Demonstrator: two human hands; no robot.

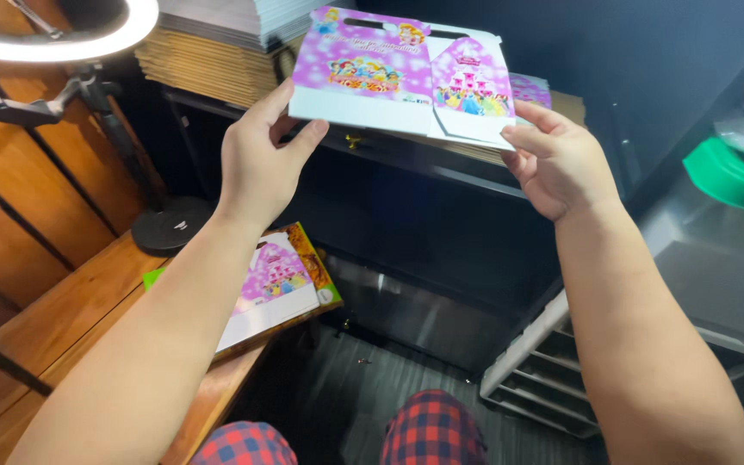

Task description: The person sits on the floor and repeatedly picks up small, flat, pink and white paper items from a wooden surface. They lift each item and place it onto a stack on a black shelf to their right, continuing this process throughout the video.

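Observation:
A flat pink and white printed cardboard box blank [406, 73] with cartoon figures is held up in front of me. My left hand [260, 159] grips its lower left edge, thumb under and fingers behind. My right hand [557, 159] holds its lower right corner. Behind the blank lies a stack of similar flat printed sheets [534, 89] on a dark shelf. Another pink printed blank [273, 288] rests on the wooden bench under my left forearm.
A ring light [62, 39] on a black round-based stand [170, 226] stands at the left. Stacks of flat cardboard [208, 60] sit behind it. A grey drawer unit [544, 362] is at the lower right, a green object [734, 176] at the far right. My knees in red plaid [432, 430] are below.

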